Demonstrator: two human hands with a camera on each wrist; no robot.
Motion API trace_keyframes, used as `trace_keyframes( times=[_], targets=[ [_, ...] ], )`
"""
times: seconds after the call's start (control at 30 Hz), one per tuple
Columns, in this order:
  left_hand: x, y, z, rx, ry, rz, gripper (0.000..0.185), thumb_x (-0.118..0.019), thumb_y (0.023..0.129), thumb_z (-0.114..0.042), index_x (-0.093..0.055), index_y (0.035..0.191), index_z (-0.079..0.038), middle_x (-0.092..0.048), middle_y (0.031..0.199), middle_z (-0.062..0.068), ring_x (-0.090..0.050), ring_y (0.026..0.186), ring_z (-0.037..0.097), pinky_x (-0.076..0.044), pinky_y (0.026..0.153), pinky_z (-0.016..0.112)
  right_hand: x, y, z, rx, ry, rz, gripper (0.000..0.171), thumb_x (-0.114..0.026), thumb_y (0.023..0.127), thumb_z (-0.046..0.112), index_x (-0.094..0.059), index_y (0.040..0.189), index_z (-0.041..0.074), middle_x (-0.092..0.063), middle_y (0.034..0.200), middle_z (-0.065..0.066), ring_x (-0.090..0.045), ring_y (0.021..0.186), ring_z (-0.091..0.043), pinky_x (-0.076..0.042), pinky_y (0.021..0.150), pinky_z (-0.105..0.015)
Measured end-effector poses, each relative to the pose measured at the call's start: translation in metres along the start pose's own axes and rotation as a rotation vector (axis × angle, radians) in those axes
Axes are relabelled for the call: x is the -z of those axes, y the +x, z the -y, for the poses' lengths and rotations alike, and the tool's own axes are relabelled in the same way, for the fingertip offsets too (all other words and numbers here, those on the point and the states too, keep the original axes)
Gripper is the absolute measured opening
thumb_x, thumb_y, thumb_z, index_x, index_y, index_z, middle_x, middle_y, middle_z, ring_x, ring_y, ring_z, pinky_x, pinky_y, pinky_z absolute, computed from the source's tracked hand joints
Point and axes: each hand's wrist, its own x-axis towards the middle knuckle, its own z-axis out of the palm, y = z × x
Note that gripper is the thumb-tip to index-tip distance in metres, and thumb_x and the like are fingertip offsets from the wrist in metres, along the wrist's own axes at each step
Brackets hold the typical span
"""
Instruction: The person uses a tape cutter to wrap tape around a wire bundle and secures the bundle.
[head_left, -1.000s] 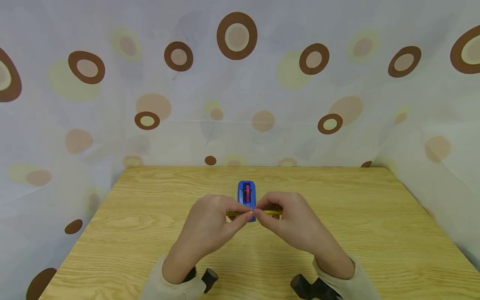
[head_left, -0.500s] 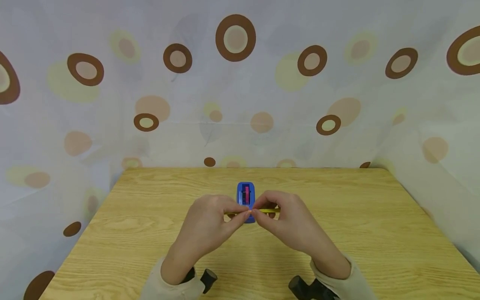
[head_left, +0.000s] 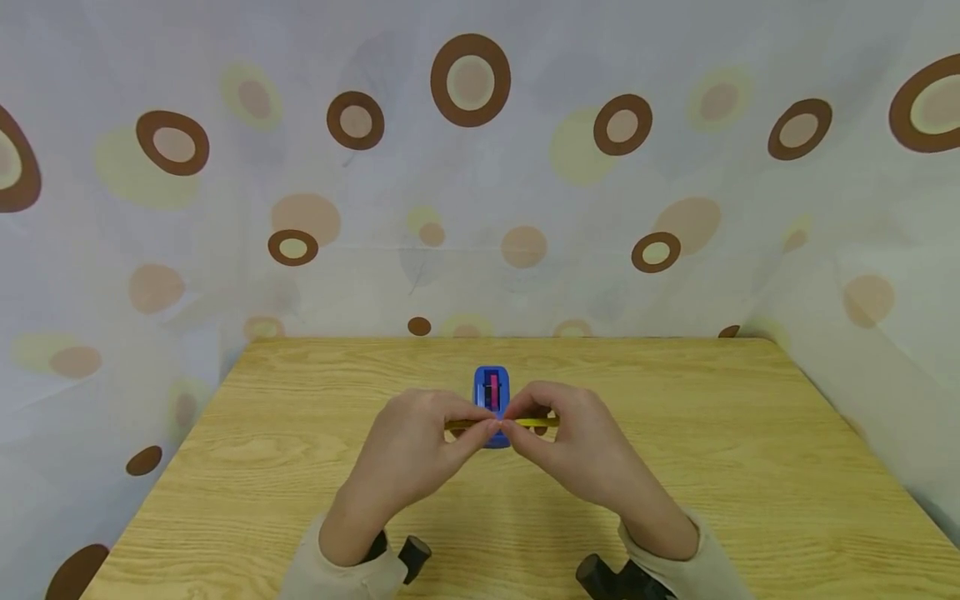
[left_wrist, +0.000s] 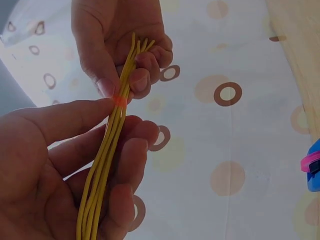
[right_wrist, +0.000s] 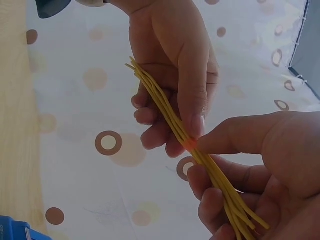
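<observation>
A thin bundle of several yellow wires [left_wrist: 100,172] is held crosswise above the table, with a reddish-orange band [left_wrist: 120,101] round its middle. My left hand [head_left: 420,446] pinches the bundle between thumb and forefinger on one side of the band. From the other side, my right hand [head_left: 581,446] pinches it the same way, the fingertips of both hands meeting at the band. The loose wire ends fan out a little across the right palm in the left wrist view. Just beyond the hands stands a blue tape dispenser [head_left: 492,370] with a pink tape roll [head_left: 495,392]; its front is partly covered by fingers.
The wooden table [head_left: 300,367] has a light grain and reaches back to a pale cloth [head_left: 480,183] with brown and beige spots, which also hangs at the sides. Black wrist mounts [head_left: 416,558] sit at both sleeves.
The head view has tilted slightly, so the scene sits a little lower. Both hands keep their pinch on the wires, with only tiny shifts of the fingertips at the band.
</observation>
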Motion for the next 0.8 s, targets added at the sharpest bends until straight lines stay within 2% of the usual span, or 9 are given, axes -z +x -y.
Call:
trace_keyframes(
  times=[0.23,0.57,0.8],
  targets=[
    [0.0032,-0.001,-0.0005,0.032,0.028,0.036,0.015,-0.07,0.093,-0.03,-0.081,0.096,-0.02,-0.073,0.084,-0.009,-0.061,0.069,0.0,-0.048,0.059,0.023,-0.0037,0.0009,0.0004,0.006,0.011,0.001,0.004,-0.069,0.095,0.021,-0.071,0.092,0.019,-0.066,0.089,0.013,-0.062,0.086,-0.008,-0.053,0.075,-0.034],
    [0.0014,0.0,-0.0022,-0.002,0.053,0.013,0.011,-0.074,0.09,-0.027,-0.082,0.092,-0.019,-0.072,0.08,-0.009,-0.059,0.065,0.0,-0.045,0.056,0.021,-0.0042,0.0015,-0.0014,-0.023,-0.033,0.031,0.006,-0.068,0.096,0.023,-0.073,0.094,0.02,-0.069,0.092,0.012,-0.064,0.088,-0.008,-0.053,0.072,-0.033],
    [0.0002,-0.0002,-0.0021,-0.004,0.043,0.001,0.009,-0.077,0.088,-0.026,-0.082,0.092,-0.019,-0.072,0.08,-0.009,-0.061,0.066,0.001,-0.046,0.056,0.021,-0.0024,0.0016,-0.0014,-0.013,-0.051,0.054,0.008,-0.067,0.096,0.026,-0.074,0.092,0.022,-0.068,0.089,0.015,-0.064,0.085,-0.006,-0.051,0.069,-0.03]
  ],
)
